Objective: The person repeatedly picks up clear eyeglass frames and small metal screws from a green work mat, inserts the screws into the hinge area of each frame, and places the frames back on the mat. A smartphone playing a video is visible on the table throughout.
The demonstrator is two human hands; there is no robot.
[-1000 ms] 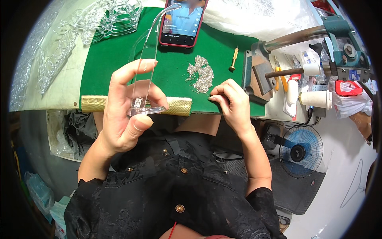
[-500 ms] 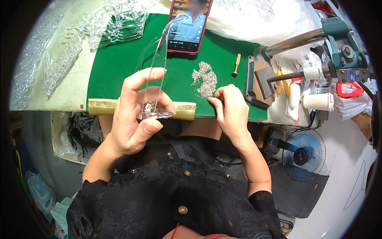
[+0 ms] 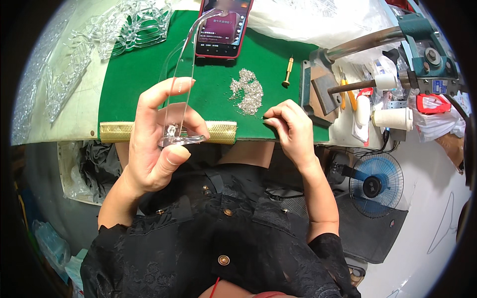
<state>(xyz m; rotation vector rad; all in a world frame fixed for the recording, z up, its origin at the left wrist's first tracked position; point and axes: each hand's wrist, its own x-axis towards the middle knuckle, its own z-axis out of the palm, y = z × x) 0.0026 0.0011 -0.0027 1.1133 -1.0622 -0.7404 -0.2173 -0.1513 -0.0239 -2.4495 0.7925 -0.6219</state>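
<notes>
Left hand (image 3: 159, 144) is up over the near edge of the desk (image 3: 64, 119), its grip closed on a clear plastic strip (image 3: 180, 84): thumb under the strip's flat foot, index finger laid along the tall curved part, which rises toward the far side. A small metal fitting sits at the foot of the strip, just above the thumb.

Right hand (image 3: 293, 131) is low on the green mat (image 3: 144, 74), fingertips pinched tight together at the mat's near edge (something tiny and dark shows at the tips, too small to tell what). Just beyond those fingers lies a pile of small silvery bits (image 3: 247, 92).

Farther back, a phone (image 3: 223, 30) in a red case leans with its screen lit. A brass pin (image 3: 287, 71) lies right of the pile. A gold mesh band (image 3: 218, 131) runs along the mat's near edge, beneath the held strip.

Far left, a heap of clear plastic pieces (image 3: 129, 25). Off to the right, a metal press (image 3: 417, 54) with a long handle, and lower down on the floor side a blue fan (image 3: 375, 184).
</notes>
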